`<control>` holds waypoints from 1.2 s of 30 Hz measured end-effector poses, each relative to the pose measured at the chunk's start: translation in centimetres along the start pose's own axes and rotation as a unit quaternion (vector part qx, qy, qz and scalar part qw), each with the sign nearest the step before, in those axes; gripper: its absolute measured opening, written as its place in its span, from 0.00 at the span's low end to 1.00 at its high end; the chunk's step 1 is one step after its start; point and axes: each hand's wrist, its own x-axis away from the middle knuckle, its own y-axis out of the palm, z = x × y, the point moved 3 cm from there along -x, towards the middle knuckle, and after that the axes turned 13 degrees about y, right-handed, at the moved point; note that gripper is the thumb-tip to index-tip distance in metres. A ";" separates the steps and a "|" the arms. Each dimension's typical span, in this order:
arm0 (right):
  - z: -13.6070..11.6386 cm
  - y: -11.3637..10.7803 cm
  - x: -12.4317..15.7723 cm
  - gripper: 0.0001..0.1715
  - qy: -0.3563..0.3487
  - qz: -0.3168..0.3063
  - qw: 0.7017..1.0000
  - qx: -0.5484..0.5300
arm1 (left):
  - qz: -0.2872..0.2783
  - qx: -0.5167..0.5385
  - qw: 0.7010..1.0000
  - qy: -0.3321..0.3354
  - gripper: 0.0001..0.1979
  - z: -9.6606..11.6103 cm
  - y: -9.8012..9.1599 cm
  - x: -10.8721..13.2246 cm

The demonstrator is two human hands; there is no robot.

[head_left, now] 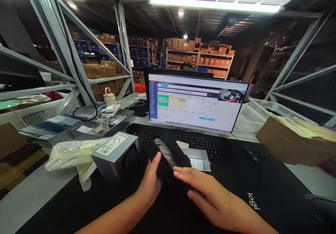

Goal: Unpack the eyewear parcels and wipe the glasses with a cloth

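Right grip (210, 193) touching dark item (168, 151), axis forward-left

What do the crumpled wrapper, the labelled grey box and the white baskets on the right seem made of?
Wrapper: probably thin plastic film; translucent, with glossy creases.
Grey box: likely card, smooth satin finish; crisp, flat edges.
White baskets: apparently moulded plastic; regular holes through the walls.

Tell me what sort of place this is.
Probably a workstation in a warehouse or stockroom: behind the monitor stand storage racks lined with cardboard boxes, and a long tube light hangs overhead.
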 end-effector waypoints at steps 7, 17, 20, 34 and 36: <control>2.2 1.8 -2.4 0.35 0.089 0.069 0.994 0.005 | -0.185 -0.083 0.979 -0.035 0.39 0.0 -2.0 4.0; 1.5 4.8 -2.1 0.33 0.087 0.173 0.968 0.157 | -0.180 -0.150 0.969 -0.077 0.37 -4.3 -4.8 9.9; 1.5 6.2 -1.7 0.30 0.092 0.145 0.968 0.182 | -0.181 -0.194 0.960 -0.090 0.36 -4.1 -5.6 10.9; 2.6 6.6 -2.2 0.42 0.126 0.134 0.982 -0.033 | 0.046 -0.023 0.984 -0.172 0.20 -3.8 -5.9 11.5; 3.0 5.2 -2.4 0.40 0.132 0.133 0.976 -0.109 | 0.080 -0.001 0.974 -0.211 0.16 -3.8 -5.3 11.5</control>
